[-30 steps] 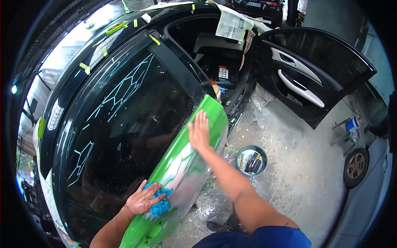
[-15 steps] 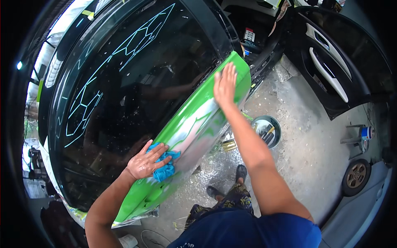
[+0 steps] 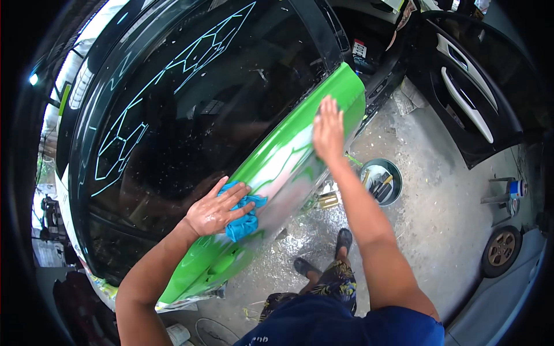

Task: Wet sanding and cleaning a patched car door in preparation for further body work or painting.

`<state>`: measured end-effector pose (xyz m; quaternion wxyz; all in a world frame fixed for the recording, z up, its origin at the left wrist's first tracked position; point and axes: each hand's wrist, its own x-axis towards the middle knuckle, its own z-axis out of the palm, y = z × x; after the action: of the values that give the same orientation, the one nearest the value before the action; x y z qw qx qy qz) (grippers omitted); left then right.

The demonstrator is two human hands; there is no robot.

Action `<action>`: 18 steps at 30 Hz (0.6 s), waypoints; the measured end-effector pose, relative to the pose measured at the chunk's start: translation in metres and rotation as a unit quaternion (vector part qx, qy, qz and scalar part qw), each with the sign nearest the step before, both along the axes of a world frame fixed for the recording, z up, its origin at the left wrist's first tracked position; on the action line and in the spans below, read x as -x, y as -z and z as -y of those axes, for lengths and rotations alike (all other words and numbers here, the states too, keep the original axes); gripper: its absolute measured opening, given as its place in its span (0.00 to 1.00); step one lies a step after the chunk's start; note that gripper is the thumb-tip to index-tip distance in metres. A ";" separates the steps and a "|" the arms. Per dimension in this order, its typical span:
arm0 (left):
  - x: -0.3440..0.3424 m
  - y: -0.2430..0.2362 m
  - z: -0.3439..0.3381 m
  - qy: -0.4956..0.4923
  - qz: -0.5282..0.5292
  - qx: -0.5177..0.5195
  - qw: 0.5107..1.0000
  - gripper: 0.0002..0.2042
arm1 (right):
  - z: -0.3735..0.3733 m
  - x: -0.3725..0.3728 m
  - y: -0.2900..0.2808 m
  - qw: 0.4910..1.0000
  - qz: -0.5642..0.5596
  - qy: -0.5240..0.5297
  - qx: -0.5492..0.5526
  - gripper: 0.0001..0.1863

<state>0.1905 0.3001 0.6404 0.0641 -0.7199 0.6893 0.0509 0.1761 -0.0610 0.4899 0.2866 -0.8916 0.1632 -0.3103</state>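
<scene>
A green car door (image 3: 205, 259) with pale sanded patches stands in front of me, its dark window (image 3: 190, 138) above the panel. My left hand (image 3: 210, 216) presses a crumpled blue cloth (image 3: 245, 225) against the panel's middle, with its fingers over the cloth. Farther up and to the right, my right hand (image 3: 329, 132) lies on the green panel with its fingers stretched out. Whether anything thin lies beneath that palm is hidden.
On the concrete floor stands a round bucket (image 3: 398, 190) with tools in it, near a gold-coloured item (image 3: 328, 200). A black open car door (image 3: 479, 92), a wheel (image 3: 501, 252) and a metal stand with a blue and white can (image 3: 517, 189) are at the right.
My left hand and the blue cloth have moved slightly right and up along the panel. My right hand has slid a little down and right. The view has shifted slightly.
</scene>
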 end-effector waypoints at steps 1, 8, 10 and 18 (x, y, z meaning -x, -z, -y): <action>0.001 0.009 0.008 0.009 -0.007 0.007 1.000 0.27 | 0.038 -0.004 -0.004 0.999 0.009 0.021 -0.049 0.32; 0.002 0.005 -0.005 0.002 0.013 0.012 1.000 0.28 | -0.008 0.011 0.011 1.000 0.005 -0.023 0.018 0.30; 0.008 0.007 -0.001 0.003 0.005 0.012 1.000 0.29 | 0.010 0.003 0.006 0.999 0.013 0.006 -0.038 0.30; 0.005 0.004 0.000 -0.002 -0.004 0.020 1.000 0.26 | 0.013 0.006 0.006 0.998 -0.033 0.037 -0.029 0.30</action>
<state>0.1852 0.2998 0.6368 0.0472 -0.7224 0.6887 0.0402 0.1700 -0.0735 0.4843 0.2948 -0.8861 0.2143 -0.2864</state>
